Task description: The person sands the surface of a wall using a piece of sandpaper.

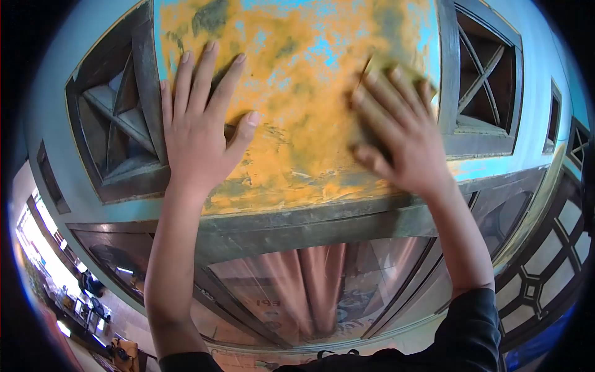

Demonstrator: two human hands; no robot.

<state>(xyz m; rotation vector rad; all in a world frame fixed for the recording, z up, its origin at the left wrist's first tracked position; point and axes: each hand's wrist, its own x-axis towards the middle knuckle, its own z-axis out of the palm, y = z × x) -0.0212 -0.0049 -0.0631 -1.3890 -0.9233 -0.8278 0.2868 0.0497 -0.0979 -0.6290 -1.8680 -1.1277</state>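
Observation:
A wall panel [297,99] patched in orange, blue and dark grey fills the upper middle of the head view. Flat against its left side lies my left hand [201,124], fingers spread, holding nothing. My right hand [406,127], slightly blurred, presses a thin yellowish sheet [373,64] to the panel's right side. The sheet's edges show past the fingertips; the rest is hidden under the hand.
Dark wooden vent frames with crossed bars flank the panel, one at left [114,121] and one at right [486,74]. Below runs a dark wooden beam [310,226] over glass with a pinkish curtain [322,285]. A patterned grille [545,266] stands at lower right.

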